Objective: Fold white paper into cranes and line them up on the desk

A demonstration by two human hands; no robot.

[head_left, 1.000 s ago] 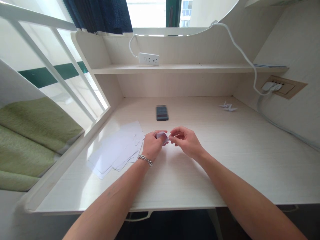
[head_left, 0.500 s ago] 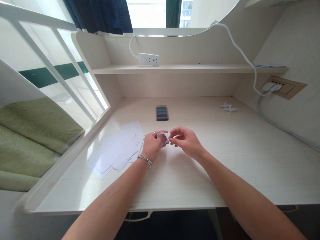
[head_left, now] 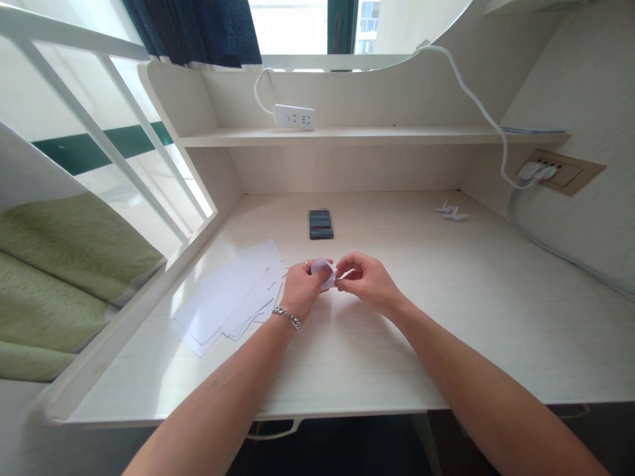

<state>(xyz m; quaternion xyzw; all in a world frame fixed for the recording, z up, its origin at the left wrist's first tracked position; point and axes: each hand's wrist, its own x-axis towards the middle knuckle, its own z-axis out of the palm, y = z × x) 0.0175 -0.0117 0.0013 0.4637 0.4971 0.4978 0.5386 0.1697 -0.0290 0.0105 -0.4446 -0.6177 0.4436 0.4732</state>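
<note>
Here, the folded paper [head_left: 321,264] sits — thumb-pressed — in the left hand [head_left: 301,285].

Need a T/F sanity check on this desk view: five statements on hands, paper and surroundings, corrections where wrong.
1. The left hand holds a small folded paper. True.
2. The loose sheets lie to the right of the right hand. False: they lie to the left of the left hand.
3. A bracelet circles the left wrist. True.
4. The power strip lies on the desktop. False: it rests on the shelf above it.
5. Small folded paper figures sit toward the desktop's back right. True.
</note>
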